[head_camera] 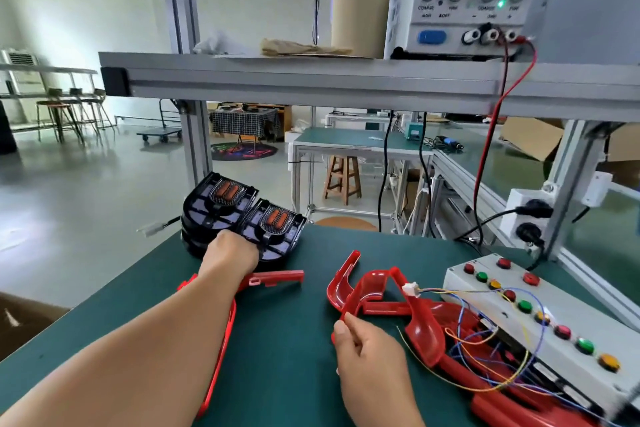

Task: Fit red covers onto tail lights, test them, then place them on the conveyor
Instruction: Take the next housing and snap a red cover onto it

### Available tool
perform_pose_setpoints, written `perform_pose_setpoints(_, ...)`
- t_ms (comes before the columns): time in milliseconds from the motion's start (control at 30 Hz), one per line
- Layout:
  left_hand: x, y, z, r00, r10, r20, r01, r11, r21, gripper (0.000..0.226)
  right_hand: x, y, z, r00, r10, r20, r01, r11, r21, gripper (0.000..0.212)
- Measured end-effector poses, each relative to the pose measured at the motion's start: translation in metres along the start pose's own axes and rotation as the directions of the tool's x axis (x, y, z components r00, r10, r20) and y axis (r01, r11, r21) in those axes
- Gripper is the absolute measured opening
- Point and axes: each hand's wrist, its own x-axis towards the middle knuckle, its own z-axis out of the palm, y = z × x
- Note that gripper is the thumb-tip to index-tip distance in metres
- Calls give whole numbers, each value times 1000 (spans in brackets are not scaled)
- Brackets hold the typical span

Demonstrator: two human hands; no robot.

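Observation:
Two black tail light bases [221, 204] with orange lamp inserts sit stacked and side by side at the far left of the green mat. My left hand [230, 253] reaches out and grips the near edge of the right-hand base [277, 224]. My right hand [367, 354] pinches the near end of a red cover [367, 291] lying in the middle of the mat. Another red cover [273, 277] lies partly under my left forearm. More red covers [426, 340] are piled at the right.
A white test box [540, 319] with red, green and yellow buttons and loose coloured wires lies at the right. A white connector [410, 289] rests on the red pile. A power supply [464, 0] stands on the overhead shelf [311, 80], with red and black leads hanging down.

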Motion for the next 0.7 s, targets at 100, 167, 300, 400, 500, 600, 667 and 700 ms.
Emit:
perform_pose_setpoints(100, 5, 3, -3, 1000, -29, -3, 28, 995, -96, 27, 0, 1, 2, 1000, 12, 5, -12, 1000, -2, 36)
perform_pose_setpoints(167, 8, 8, -8, 998, -58, 23, 62, 953, -298, 28, -1, 0, 3, 999, 36, 11, -36, 999, 9, 34)
perform_pose_setpoints(300, 6, 21, -22, 984, -73, 161, 152, 814, -561, 35, -3, -2, 2, 998, 57, 5, -57, 997, 42, 34)
perform_pose_setpoints(400, -2, 26, -24, 971, -43, 235, 189, 737, -649, 26, -2, -2, 1, 998, 59, -3, -59, 998, 29, 31)
perform_pose_setpoints(500, -19, 29, -21, 965, 4, 263, 191, 677, -711, 11, -2, -1, 0, 998, 55, 6, -55, 999, -1, 36)
perform_pose_setpoints(600, -44, 31, -10, 960, 46, 275, 160, 717, -679, 11, -3, -3, -4, 999, 49, 5, -49, 999, -3, 35)
perform_pose_setpoints(667, -63, 30, -1, 953, 94, 287, 126, 740, -661, 12, -4, -3, -6, 999, 52, 10, -52, 998, 36, 36)
perform_pose_setpoints(700, -73, 29, 2, 950, 112, 292, 113, 747, -655, 13, -4, -3, -8, 998, 57, 11, -57, 996, 69, 35)
